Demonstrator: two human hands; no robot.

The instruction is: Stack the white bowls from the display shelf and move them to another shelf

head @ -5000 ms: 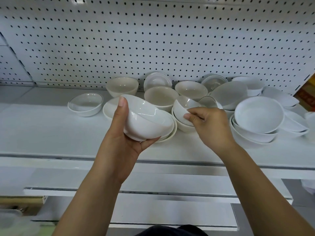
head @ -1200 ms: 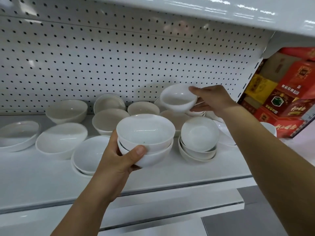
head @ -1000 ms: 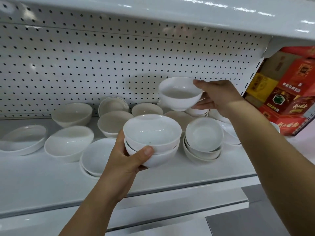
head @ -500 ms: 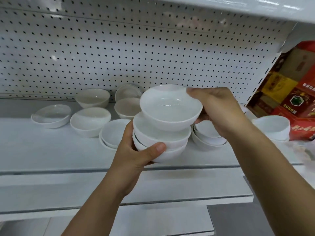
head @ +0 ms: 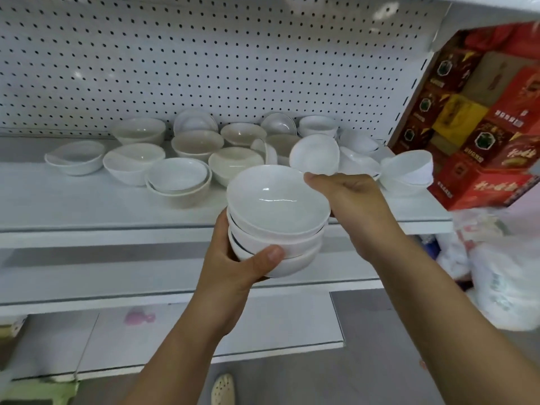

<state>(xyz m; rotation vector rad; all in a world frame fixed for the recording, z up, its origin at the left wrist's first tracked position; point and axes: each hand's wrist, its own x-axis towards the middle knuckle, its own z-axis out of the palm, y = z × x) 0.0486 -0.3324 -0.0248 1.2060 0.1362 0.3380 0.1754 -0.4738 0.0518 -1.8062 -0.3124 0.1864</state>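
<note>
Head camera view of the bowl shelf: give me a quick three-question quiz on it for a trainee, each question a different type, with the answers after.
1. Multiple choice: how many white bowls make up the stack held in the grip of the left hand? A two, B three, C five.
2. True or false: the grip of the right hand is empty.
3. Fill the gap: the red boxes stand at the ___ end of the display shelf.
Key: 1 B. 2 False; it holds the rim of the top bowl. 3 right.
</note>
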